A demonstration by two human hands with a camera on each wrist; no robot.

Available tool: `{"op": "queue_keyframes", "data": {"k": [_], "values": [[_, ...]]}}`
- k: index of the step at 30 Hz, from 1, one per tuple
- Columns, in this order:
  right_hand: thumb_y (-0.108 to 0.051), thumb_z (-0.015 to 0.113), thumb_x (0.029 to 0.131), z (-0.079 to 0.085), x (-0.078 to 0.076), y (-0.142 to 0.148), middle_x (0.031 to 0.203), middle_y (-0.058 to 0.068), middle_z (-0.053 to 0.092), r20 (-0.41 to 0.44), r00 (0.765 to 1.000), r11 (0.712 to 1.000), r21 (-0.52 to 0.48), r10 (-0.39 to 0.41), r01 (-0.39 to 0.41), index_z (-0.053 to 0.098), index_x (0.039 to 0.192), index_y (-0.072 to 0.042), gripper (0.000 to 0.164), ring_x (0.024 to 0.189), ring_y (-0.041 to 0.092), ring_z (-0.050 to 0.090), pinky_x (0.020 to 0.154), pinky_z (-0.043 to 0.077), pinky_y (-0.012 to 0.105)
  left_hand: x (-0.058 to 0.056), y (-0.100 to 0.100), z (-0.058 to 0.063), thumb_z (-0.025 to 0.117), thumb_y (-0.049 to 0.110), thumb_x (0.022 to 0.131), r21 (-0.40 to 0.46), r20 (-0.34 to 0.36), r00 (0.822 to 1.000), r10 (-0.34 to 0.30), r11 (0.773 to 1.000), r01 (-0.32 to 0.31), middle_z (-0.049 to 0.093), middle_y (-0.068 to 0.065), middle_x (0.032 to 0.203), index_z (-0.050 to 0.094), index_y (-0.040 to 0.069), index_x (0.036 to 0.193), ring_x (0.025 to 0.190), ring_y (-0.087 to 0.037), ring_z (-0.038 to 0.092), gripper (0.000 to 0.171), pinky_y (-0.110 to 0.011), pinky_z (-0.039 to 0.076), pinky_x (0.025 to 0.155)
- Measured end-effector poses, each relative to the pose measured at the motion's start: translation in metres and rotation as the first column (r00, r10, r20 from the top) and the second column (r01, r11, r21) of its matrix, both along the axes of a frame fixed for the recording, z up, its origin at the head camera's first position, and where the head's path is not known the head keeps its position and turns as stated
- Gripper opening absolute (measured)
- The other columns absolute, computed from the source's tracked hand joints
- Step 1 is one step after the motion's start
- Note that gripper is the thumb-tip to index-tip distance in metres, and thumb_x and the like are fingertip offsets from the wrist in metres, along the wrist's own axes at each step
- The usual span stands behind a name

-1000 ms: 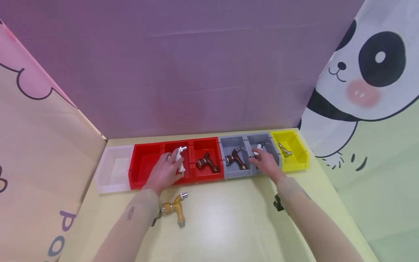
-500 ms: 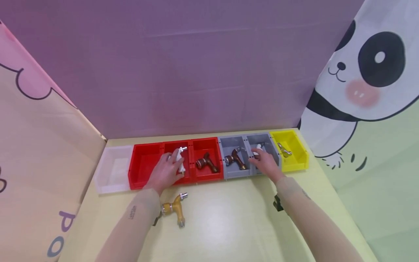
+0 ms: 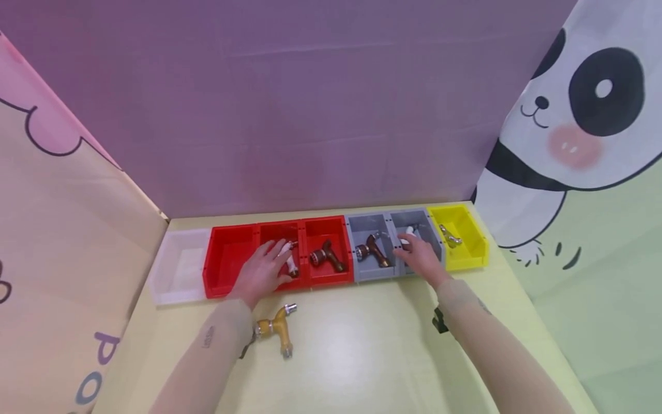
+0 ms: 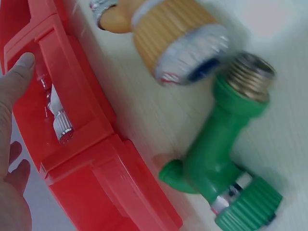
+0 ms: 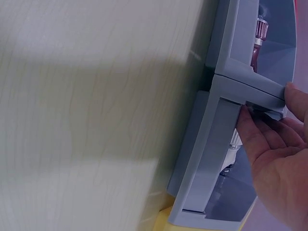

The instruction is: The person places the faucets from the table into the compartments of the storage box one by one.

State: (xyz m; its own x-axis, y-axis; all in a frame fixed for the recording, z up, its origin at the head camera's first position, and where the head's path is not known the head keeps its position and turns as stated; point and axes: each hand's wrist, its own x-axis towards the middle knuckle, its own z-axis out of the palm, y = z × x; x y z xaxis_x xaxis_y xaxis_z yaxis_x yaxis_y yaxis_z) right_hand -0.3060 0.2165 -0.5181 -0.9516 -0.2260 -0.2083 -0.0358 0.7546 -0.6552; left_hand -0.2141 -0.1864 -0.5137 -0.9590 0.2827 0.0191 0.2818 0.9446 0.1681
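Observation:
My left hand (image 3: pixel 260 270) is spread over the middle red bin (image 3: pixel 279 227), its fingers loose beside a white faucet (image 3: pixel 291 264) lying inside. In the left wrist view the thumb (image 4: pixel 19 72) is stretched over the bin and only part of that faucet shows. My right hand (image 3: pixel 421 260) grips the wall between the two grey bins (image 5: pixel 248 91), thumb on one side and fingers in the right-hand bin. Another white faucet (image 3: pixel 410 232) lies in that bin, partly hidden by the hand.
Brown faucets lie in the right red bin (image 3: pixel 324 230) and left grey bin (image 3: pixel 360 230). A metal faucet (image 3: pixel 450 236) is in the yellow bin (image 3: pixel 476 253). A white bin (image 3: pixel 181 270) ends the row. A gold faucet (image 3: pixel 281 330) and green faucet (image 4: pixel 211 149) lie on the table.
My left hand has let go of the white faucet, which has turned and settled lower in the red bin. The fingers have opened a little. The right hand has stayed in place.

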Motion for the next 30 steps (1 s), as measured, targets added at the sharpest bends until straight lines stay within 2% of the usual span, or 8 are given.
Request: {"op": "queue_keyframes", "data": {"k": [6, 13, 19, 22, 26, 30], "values": [[-0.03, 0.063, 0.103, 0.001, 0.0, 0.0, 0.15, 0.025, 0.051, -0.002, 1.0, 1.0, -0.006, -0.001, 0.001, 0.043, 0.153, -0.005, 0.059, 0.132, 0.041, 0.056, 0.107, 0.048, 0.055, 0.021, -0.006, 0.004, 0.089, 0.043, 0.077, -0.013, 0.06, 0.997, -0.046, 0.999, 0.047, 0.04, -0.006, 0.162, 0.054, 0.023, 0.15, 0.15, -0.037, 0.03, 0.083, -0.054, 0.053, 0.103], [-0.029, 0.063, 0.104, 0.0, 0.001, 0.0, 0.15, 0.025, 0.05, 0.007, 1.0, 1.0, -0.014, 0.002, -0.002, 0.043, 0.153, -0.005, 0.059, 0.133, 0.041, 0.055, 0.108, 0.048, 0.055, 0.053, -0.003, 0.001, 0.087, 0.05, 0.077, 0.025, 0.175, 0.983, -0.057, 0.998, 0.053, 0.034, -0.002, 0.165, 0.049, 0.027, 0.153, 0.154, -0.035, 0.023, 0.088, -0.056, 0.046, 0.11], [-0.028, 0.062, 0.104, 0.0, 0.0, 0.001, 0.151, 0.025, 0.05, 0.024, 1.0, 1.0, -0.009, -0.001, 0.001, 0.042, 0.154, -0.005, 0.058, 0.134, 0.042, 0.054, 0.108, 0.047, 0.055, 0.074, 0.005, -0.006, 0.09, 0.052, 0.072, 0.053, 0.238, 0.968, -0.077, 0.996, 0.066, 0.031, -0.001, 0.167, 0.049, 0.031, 0.153, 0.153, -0.037, 0.023, 0.094, -0.06, 0.047, 0.108], [-0.029, 0.061, 0.104, 0.0, 0.0, 0.001, 0.151, 0.025, 0.05, 0.028, 1.0, 1.0, -0.009, 0.003, -0.002, 0.041, 0.154, -0.005, 0.059, 0.134, 0.041, 0.054, 0.108, 0.047, 0.055, 0.083, 0.008, -0.011, 0.09, 0.051, 0.071, 0.087, 0.266, 0.96, -0.091, 0.994, 0.071, 0.032, -0.003, 0.166, 0.05, 0.03, 0.153, 0.153, -0.041, 0.022, 0.094, -0.065, 0.04, 0.111], [-0.031, 0.062, 0.104, 0.0, 0.0, 0.001, 0.151, 0.025, 0.05, 0.036, 0.999, 1.0, -0.013, -0.001, 0.002, 0.041, 0.155, -0.006, 0.061, 0.134, 0.041, 0.054, 0.109, 0.046, 0.055, 0.095, 0.01, -0.022, 0.089, 0.049, 0.074, 0.114, 0.278, 0.952, -0.124, 0.989, 0.096, 0.035, -0.006, 0.165, 0.051, 0.026, 0.152, 0.151, -0.044, 0.026, 0.09, -0.065, 0.033, 0.117], [-0.028, 0.062, 0.104, 0.001, 0.001, 0.0, 0.15, 0.026, 0.05, 0.032, 0.999, 1.0, -0.015, -0.005, 0.005, 0.041, 0.154, -0.005, 0.06, 0.135, 0.041, 0.054, 0.109, 0.047, 0.055, 0.105, 0.009, -0.031, 0.087, 0.052, 0.076, 0.092, 0.29, 0.946, -0.143, 0.988, 0.122, 0.036, -0.009, 0.164, 0.052, 0.025, 0.151, 0.145, -0.047, 0.036, 0.088, -0.063, 0.037, 0.114]]}}
